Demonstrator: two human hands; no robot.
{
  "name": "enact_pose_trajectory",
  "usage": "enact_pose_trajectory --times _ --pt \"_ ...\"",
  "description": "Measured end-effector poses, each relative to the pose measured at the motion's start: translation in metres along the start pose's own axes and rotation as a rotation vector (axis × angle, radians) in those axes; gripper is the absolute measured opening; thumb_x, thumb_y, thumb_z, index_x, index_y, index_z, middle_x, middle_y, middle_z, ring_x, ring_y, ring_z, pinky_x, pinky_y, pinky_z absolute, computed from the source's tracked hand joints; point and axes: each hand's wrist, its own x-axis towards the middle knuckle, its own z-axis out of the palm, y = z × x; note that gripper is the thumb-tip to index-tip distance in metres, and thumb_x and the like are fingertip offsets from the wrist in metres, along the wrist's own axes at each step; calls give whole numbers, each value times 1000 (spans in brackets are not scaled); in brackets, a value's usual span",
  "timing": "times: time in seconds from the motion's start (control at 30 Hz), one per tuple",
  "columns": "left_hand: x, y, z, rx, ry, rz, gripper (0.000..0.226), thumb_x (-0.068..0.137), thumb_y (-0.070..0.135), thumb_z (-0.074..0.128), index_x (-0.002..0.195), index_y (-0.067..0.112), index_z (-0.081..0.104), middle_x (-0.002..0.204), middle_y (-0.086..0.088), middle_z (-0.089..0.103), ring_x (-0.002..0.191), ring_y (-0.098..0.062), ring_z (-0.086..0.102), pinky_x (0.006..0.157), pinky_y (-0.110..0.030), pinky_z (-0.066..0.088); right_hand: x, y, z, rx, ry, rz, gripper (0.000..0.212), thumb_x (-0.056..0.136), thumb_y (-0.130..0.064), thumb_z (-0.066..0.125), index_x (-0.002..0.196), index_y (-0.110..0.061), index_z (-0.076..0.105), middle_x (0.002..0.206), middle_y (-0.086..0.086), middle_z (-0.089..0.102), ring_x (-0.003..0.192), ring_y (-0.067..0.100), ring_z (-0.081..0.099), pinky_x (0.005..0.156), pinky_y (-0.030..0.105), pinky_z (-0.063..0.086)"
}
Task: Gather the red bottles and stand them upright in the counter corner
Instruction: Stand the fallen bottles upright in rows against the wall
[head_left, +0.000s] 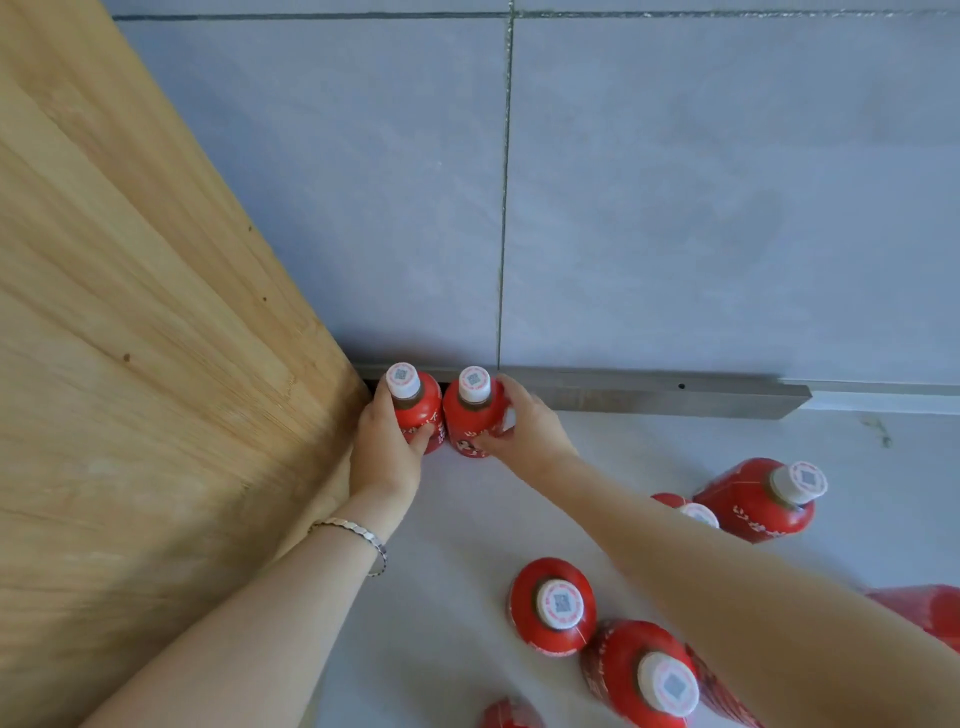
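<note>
Head view, frame centre: I see my left hand (387, 447) clamped on one upright white-capped red plastic bottle (415, 405) in the corner, my right hand (524, 423) gripping its neighbour bottle (470, 415); more red bottles (553, 605) stand lower right.

Single head cam, wide-angle, looks steeply down, close, toward counter (467, 519) corner.

2 bare, sleeveless forearms; a thin silver bracelet (363, 538) circles the left wrist.
</note>
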Motion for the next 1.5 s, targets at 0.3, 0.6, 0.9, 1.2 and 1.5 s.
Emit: enact_pose_trajectory --times 0.3,0.6,0.9,1.2,1.5 --pt "-22 61 2 412 5 488 56 82 13 64 133 2 45 146 -18 40 135 -37 38 111 -42 32 -91 42 -124 -817 -141 13 49 83 -54 55 126 -33 48 118 -2 59 98 19 59 87 33 47" --pt "-11 74 8 252 -148 238 44 90 13 57 133 8 48 137 -14 52 127 -31 47 106 -37 36 -90 55 -101 -530 -39 39 38 87 -33 60 121 -19 51 119 7 65 104 25 62 87 34 52" --pt "-8 71 13 269 -86 264 44 90 13 58 132 8 50 135 -12 55 124 -28 52 100 -34 42 3 1 -58 -321 81 -17 34 89 -30 57 117 -13 50 111 15 64 100 35 62 76 35 51" --pt "-7 70 13 363 -108 283 42 91 13 55 131 6 50 133 -17 54 122 -35 51 97 -42 42 -52 28 -97 -255 -35 -83 51 87 -17 62 134 -17 45 118 7 61 102 22 61 94 31 50" --pt "-27 111 26 535 -205 482 35 84 25 58 115 8 58 118 -11 62 108 -32 58 93 -41 44 -120 101 -170 -693 129 284 43 89 -41 54 128 -26 44 124 8 55 105 28 60 87 37 53"
